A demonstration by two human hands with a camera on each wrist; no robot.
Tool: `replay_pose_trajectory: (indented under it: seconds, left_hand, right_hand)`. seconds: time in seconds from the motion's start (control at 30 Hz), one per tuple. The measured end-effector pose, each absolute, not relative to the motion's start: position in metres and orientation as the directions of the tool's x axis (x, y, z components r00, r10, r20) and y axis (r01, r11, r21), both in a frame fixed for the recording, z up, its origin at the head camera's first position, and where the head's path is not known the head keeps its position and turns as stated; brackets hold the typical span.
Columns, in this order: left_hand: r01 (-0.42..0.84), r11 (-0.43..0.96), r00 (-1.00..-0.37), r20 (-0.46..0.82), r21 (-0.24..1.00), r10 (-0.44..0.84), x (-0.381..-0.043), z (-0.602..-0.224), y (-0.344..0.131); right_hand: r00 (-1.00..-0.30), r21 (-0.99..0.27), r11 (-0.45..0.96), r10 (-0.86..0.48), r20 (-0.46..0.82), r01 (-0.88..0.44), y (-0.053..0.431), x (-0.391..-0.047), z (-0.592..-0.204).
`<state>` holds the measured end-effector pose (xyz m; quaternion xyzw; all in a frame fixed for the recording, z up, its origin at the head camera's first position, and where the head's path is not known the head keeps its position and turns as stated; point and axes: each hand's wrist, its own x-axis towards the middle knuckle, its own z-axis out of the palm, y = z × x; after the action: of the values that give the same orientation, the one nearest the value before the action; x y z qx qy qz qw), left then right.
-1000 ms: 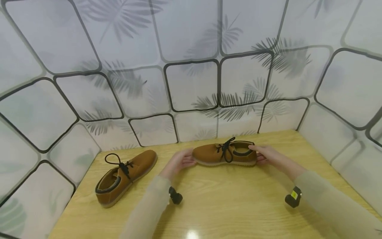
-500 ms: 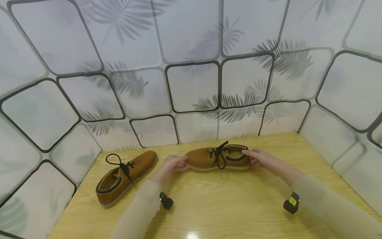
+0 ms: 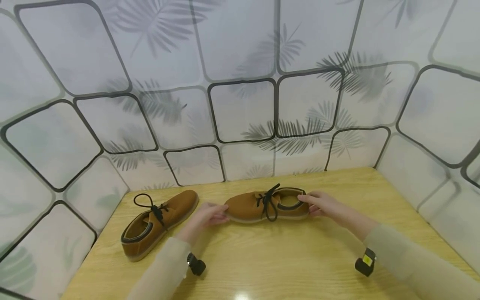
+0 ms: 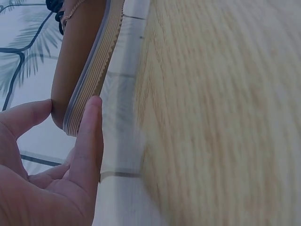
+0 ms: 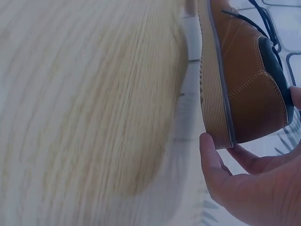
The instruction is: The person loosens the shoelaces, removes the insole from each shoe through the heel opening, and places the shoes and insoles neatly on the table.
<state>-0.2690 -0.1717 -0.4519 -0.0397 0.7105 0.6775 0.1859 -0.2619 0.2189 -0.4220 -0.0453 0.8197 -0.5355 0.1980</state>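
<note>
A brown leather shoe [image 3: 243,207] with black laces is held between both hands, its toe to the left and heel to the right. My left hand [image 3: 205,216] pinches the toe; in the left wrist view the thumb is on the upper and a finger lies under the ribbed sole [image 4: 89,75]. My right hand [image 3: 322,204] grips the heel, with the thumb at the collar and fingers under the sole, as the right wrist view shows at the heel [image 5: 256,108]. A matching brown shoe [image 3: 180,206] stands on the left of the table, toe pointing away to the right.
The light wood table [image 3: 270,258] stretches under both arms. Behind it and at the sides hangs a pale cloth [image 3: 243,108] printed with dark rounded squares and leaves. A small black camera [image 3: 196,264] is strapped at the left wrist and another black camera [image 3: 365,262] at the right.
Both hands have moved the held shoe to the left and nearer to me, bringing its toe closer to the other shoe. The shoe on the left has stayed in place.
</note>
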Motion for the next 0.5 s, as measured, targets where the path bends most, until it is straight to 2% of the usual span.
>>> replay_pose_trajectory:
  seconds: [0.3, 0.5]
  left_hand:
    - [-0.254, 0.074, -0.928, -0.264, 0.964, 0.264, -0.250, -0.446, -0.190]
    - [-0.272, 0.084, -0.925, -0.285, 0.959, 0.251, -0.239, -0.446, -0.199]
  right_hand:
    - [-0.905, -0.897, 0.425, -0.325, -0.274, 0.119, 0.210, -0.253, -0.425]
    - [-0.903, -0.914, 0.391, -0.346, -0.256, 0.109, 0.203, -0.247, -0.429]
